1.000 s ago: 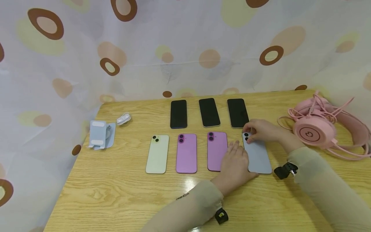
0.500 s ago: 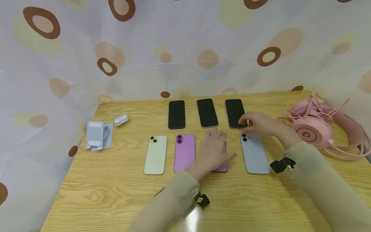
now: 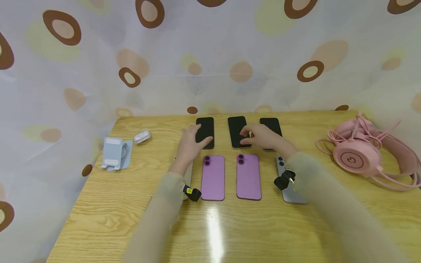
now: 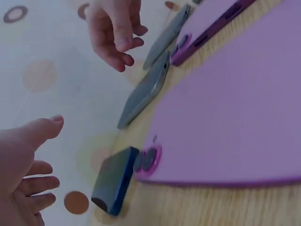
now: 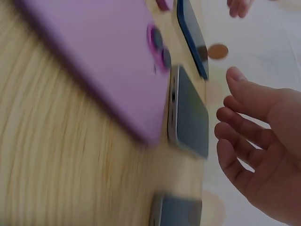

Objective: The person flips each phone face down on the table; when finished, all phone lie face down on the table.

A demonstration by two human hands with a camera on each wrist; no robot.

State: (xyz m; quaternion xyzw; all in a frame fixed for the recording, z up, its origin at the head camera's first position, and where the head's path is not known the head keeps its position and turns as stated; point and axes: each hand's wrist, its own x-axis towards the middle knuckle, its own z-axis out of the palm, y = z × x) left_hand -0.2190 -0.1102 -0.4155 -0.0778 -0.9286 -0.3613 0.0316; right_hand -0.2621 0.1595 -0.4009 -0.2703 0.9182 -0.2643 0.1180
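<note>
My left hand (image 3: 189,146) is beside the left black-screened smartphone (image 3: 206,132), thumb spread from the fingers and nothing held. My right hand (image 3: 261,136), fingers loosely bent, hovers between the middle smartphone (image 3: 236,132) and the right one (image 3: 272,125) of the back row. In the right wrist view a gap shows between the right hand (image 5: 263,136) and the middle smartphone (image 5: 190,113). Two purple smartphones, one left (image 3: 213,179) and one right (image 3: 249,179), lie back up in front. My left arm covers most of a pale yellow smartphone (image 3: 189,175); my right wrist partly hides a light blue smartphone (image 3: 292,195).
Pink headphones (image 3: 356,155) with a tangled cable lie at the table's right. On the left are a light blue folding stand (image 3: 112,153) and a small white coiled cable (image 3: 142,136). A patterned cloth (image 3: 210,87) hangs behind the wooden table (image 3: 108,219).
My left hand has moved from beside the light blue smartphone leftward and back to the left black one. My right hand has left the light blue smartphone, moving left over the back row.
</note>
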